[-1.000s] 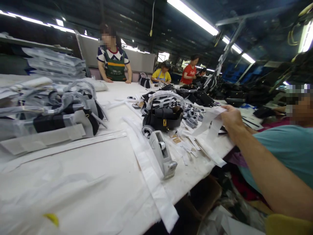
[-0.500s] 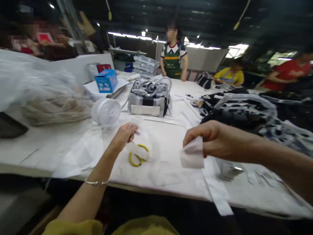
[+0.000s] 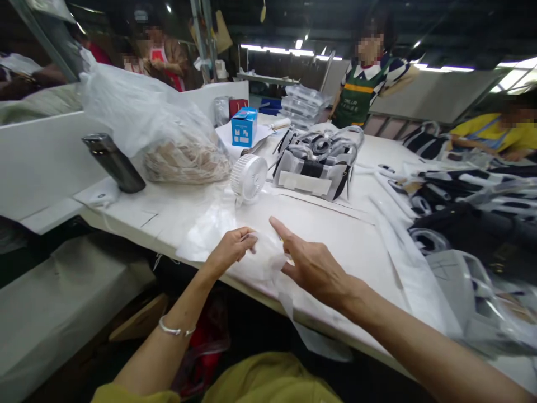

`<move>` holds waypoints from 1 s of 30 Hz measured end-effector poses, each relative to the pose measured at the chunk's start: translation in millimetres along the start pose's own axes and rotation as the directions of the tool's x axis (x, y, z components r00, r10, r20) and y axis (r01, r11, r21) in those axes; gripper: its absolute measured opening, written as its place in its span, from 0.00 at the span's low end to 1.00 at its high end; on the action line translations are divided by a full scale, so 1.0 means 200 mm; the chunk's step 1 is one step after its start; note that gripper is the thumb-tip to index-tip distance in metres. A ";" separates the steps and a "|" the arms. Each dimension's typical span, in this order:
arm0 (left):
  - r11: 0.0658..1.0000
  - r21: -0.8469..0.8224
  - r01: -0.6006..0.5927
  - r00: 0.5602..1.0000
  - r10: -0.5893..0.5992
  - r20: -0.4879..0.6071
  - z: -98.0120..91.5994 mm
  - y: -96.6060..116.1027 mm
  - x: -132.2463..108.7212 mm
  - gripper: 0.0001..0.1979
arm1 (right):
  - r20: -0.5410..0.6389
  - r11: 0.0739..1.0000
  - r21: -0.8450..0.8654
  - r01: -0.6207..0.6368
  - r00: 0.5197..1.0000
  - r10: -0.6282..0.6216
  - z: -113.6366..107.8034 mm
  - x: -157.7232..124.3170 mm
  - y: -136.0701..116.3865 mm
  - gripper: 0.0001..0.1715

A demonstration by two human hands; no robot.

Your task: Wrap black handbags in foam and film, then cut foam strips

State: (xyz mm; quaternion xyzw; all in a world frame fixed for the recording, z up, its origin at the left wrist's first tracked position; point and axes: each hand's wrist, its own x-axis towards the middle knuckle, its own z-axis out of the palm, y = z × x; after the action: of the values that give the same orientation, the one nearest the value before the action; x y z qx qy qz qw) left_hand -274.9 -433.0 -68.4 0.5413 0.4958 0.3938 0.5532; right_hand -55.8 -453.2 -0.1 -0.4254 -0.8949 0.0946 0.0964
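Sheer film (image 3: 267, 260), loose at the desk's (image 3: 344, 240) near edge, is pinched by my left hand (image 3: 232, 247), my right hand's (image 3: 316, 270) grip unclear.

An olive-yellow top (image 3: 268, 383) is worn with a slim silver bangle (image 3: 170, 330).

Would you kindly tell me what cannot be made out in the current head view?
In the head view:
Right hand: whether it grips the film is hidden behind the hand itself.
Green apron: small lettering, too blurred.
Blue box: any contents hidden by its walls.
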 end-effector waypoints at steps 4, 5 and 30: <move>1.000 -0.023 0.002 1.000 -0.003 -0.028 -0.01 0.01 -0.05 0.12 | 0.167 0.987 0.102 -0.123 0.980 0.105 0.08 0.14 0.06 0.24; 1.000 -0.026 -0.012 0.999 0.011 -0.048 -0.02 0.02 -0.06 0.13 | 0.174 0.982 0.141 -0.125 0.980 0.100 0.09 0.16 0.09 0.16; 0.973 -0.206 -0.099 0.981 0.060 -0.187 0.06 0.12 -0.10 0.20 | 0.465 0.404 0.779 -0.479 0.874 0.138 -0.03 0.24 0.01 0.16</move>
State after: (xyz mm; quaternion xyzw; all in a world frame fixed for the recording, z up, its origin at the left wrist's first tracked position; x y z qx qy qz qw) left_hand -264.7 -452.8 -42.7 0.4603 0.4760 0.5141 0.5452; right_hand -81.7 -414.2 9.0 -0.4524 -0.6227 0.6249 0.1308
